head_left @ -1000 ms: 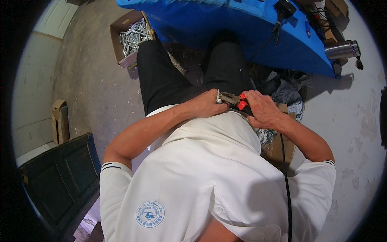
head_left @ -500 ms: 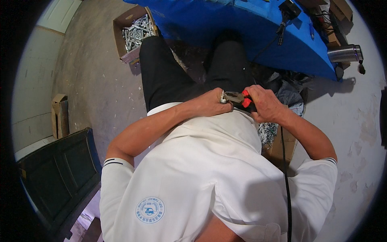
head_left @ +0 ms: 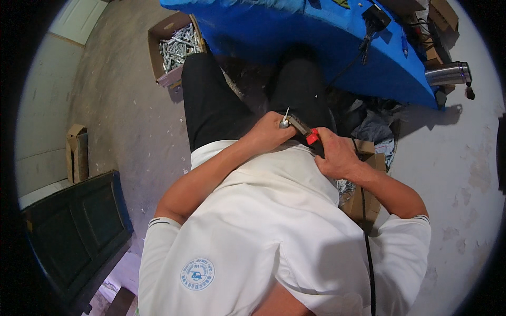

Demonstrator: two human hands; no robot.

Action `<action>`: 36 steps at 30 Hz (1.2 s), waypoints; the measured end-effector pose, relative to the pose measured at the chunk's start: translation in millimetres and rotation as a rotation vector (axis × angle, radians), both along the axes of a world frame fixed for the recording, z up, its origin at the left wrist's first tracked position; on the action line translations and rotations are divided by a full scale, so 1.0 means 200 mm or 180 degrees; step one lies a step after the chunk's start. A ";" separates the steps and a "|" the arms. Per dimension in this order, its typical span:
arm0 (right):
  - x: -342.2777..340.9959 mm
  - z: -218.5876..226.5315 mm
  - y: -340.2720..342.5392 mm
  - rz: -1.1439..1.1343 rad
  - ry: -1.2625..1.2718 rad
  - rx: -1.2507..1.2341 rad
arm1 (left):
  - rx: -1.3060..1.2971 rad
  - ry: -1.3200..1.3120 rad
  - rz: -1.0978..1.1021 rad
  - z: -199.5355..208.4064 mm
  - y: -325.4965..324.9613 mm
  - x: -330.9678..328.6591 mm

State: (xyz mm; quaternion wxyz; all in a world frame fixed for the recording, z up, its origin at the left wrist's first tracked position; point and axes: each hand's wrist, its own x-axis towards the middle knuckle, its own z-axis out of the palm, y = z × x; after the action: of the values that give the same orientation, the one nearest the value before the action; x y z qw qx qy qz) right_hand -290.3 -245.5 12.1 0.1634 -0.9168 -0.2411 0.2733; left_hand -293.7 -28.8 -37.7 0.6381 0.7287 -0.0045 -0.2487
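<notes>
In front of my waist, my left hand [head_left: 270,132] is closed around a small silver metal piece [head_left: 284,124] with a thin pale tip pointing up. My right hand [head_left: 337,152] grips a pair of pliers [head_left: 300,125] by their red and dark handles. The plier jaws point up and left, right beside the metal piece. Whether they touch it cannot be made out. Most of the piece is hidden in my left fingers.
A cardboard box [head_left: 158,62] of silver metal pieces stands by my left knee. Ahead is a blue-covered table [head_left: 247,26] with a black plug and cord [head_left: 375,18] and a steel flask [head_left: 448,73]. Another carton [head_left: 363,205] sits at my right; a dark chair [head_left: 79,237] stands left.
The pliers have tilted, their jaws now angled up toward the left hand. The thin tip of the metal piece now points up. My right hand has moved slightly down.
</notes>
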 end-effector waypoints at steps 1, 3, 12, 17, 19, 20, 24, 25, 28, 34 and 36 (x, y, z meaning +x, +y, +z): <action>0.00 0.02 0.01 -0.0031 0.0070 -0.0053 | 0.0181 -0.0109 0.0073 0.00 0.00 -0.01; -0.02 0.03 0.04 -0.0119 0.0144 -0.0087 | 0.0549 -0.0321 0.0216 -0.01 0.00 -0.02; -0.05 -0.01 0.03 -0.0083 -0.0260 0.0190 | 0.0605 -0.0584 0.0207 0.02 0.00 -0.03; 0.03 -0.05 -0.01 0.0305 -0.0489 0.0482 | -0.0195 -0.0689 0.0131 -0.01 0.00 -0.04; 0.09 -0.12 -0.06 0.0544 -0.0635 0.0572 | -0.0247 -0.0656 0.0118 0.00 -0.01 -0.04; 0.10 -0.14 -0.07 0.0663 -0.0710 0.0615 | -0.0199 -0.0651 0.0092 0.01 -0.01 -0.05; 0.14 -0.05 -0.03 0.0704 -0.0955 0.0751 | -0.0578 -0.0187 0.0311 0.09 0.01 -0.06; 0.15 -0.03 -0.02 0.0621 -0.0857 0.0710 | -0.0574 -0.0278 0.0323 0.08 0.00 -0.07; 0.13 0.00 -0.03 0.0251 -0.0675 0.0684 | -0.0541 -0.0467 0.0349 0.06 0.00 -0.07; 0.10 -0.09 -0.14 -0.1231 0.0671 0.1915 | -0.0540 -0.0355 0.0361 0.07 0.00 -0.05; 0.13 -0.08 -0.15 -0.1548 0.0670 0.2104 | -0.0504 -0.0277 0.0364 0.07 0.00 -0.03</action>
State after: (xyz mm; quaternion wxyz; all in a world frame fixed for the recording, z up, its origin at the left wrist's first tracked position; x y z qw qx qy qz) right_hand -264.1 -275.7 -4.2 0.5321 -0.8123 -0.0744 0.2270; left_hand -300.5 -28.8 -24.1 0.7060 0.6852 -0.0102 -0.1788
